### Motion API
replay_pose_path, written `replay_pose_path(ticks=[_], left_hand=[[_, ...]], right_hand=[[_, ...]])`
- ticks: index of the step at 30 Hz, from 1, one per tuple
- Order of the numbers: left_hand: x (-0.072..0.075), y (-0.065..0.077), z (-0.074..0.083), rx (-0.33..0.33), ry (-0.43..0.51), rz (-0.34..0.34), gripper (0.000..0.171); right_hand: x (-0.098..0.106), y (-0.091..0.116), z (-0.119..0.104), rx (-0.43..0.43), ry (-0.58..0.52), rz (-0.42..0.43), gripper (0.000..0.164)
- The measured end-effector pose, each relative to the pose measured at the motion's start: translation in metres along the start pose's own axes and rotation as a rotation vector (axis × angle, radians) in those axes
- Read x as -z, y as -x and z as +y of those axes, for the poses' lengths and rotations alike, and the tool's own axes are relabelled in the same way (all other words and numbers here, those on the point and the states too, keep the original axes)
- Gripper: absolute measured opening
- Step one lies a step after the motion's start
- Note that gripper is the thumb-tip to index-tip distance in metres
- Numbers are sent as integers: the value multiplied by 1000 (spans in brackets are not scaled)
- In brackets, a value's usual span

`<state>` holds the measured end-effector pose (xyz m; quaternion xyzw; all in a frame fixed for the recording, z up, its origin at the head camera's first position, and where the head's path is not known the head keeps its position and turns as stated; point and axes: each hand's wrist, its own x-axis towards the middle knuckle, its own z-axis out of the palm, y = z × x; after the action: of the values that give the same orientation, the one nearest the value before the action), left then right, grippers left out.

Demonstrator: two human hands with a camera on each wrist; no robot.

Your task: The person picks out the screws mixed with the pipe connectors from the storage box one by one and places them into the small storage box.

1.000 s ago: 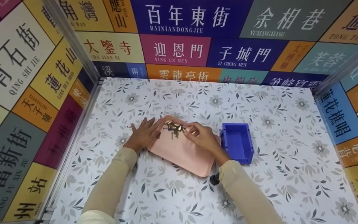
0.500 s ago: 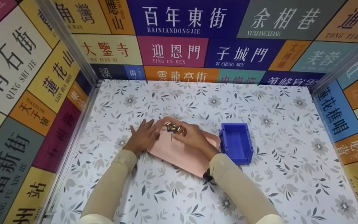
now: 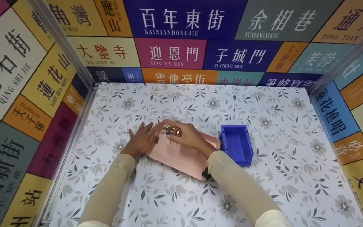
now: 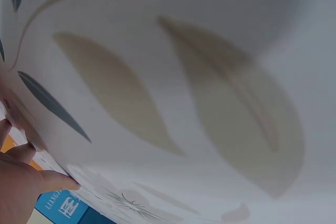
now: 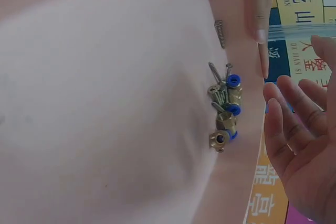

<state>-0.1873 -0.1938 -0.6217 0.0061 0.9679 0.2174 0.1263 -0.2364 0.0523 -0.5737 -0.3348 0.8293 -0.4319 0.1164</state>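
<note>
A pink tray (image 3: 175,159) lies slanted on the table. At its far left corner is a small heap of brass pneumatic fittings (image 5: 227,121) with blue collars and several metal screws (image 5: 219,90). My left hand (image 3: 140,140) rests with spread fingers along the tray's left rim. My right hand (image 3: 187,135) is over the heap in the head view and covers part of it. The right wrist view shows its fingers (image 5: 286,98) loosely bent beside the fittings, nothing visible between them.
A blue plastic bin (image 3: 236,143) stands just right of the tray. The table (image 3: 279,189) has a floral cover. Printed panels (image 3: 169,53) wall in its back and sides.
My right hand has moved left over the tray from the heap's right side to above the heap. My left hand stays at the rim. The head view has shifted slightly.
</note>
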Motion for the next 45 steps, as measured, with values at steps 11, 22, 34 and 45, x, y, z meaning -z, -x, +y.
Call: replay_pose_path(ticks=[11, 22, 34, 45], left_hand=[[1, -1, -2, -51, -8, 13, 56], [1, 0, -1, -37, -24, 7, 57], [1, -1, -4, -65, -30, 27, 59], [1, 0, -4, -57, -31, 28, 59]], right_hand=[[-17, -15, 10, 21, 5, -46, 38], [-34, -27, 17, 111, 69, -18, 32], [-47, -31, 23, 175, 87, 8, 25], [-55, -32, 25, 108, 50, 3, 25]])
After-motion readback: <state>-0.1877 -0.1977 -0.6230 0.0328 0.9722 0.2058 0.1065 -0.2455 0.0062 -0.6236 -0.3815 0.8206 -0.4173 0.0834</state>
